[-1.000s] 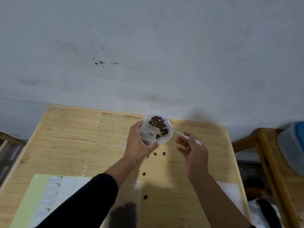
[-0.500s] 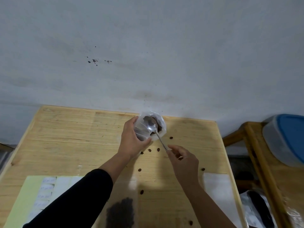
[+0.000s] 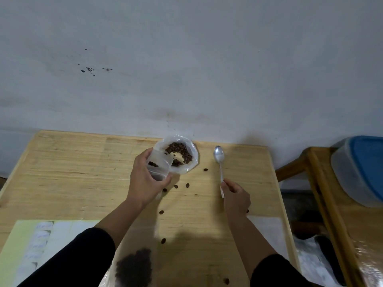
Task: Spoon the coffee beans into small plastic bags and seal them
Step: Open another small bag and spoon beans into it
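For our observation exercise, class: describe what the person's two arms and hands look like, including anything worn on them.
Both arms wear black sleeves, pushed up so the forearms are bare. The left hand and right hand are bare too: no gloves, rings, watch or markings visible.

Left hand (image 3: 145, 181) grips bag (image 3: 176, 156); right hand (image 3: 235, 196) spoon (image 3: 219, 160).

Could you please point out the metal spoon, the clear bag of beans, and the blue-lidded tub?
Metal spoon (image 3: 219, 156), head view, bowl.
Clear plastic bag of coffee beans (image 3: 193, 160), head view, right wall.
Blue-lidded plastic tub (image 3: 367, 162), head view, lid.
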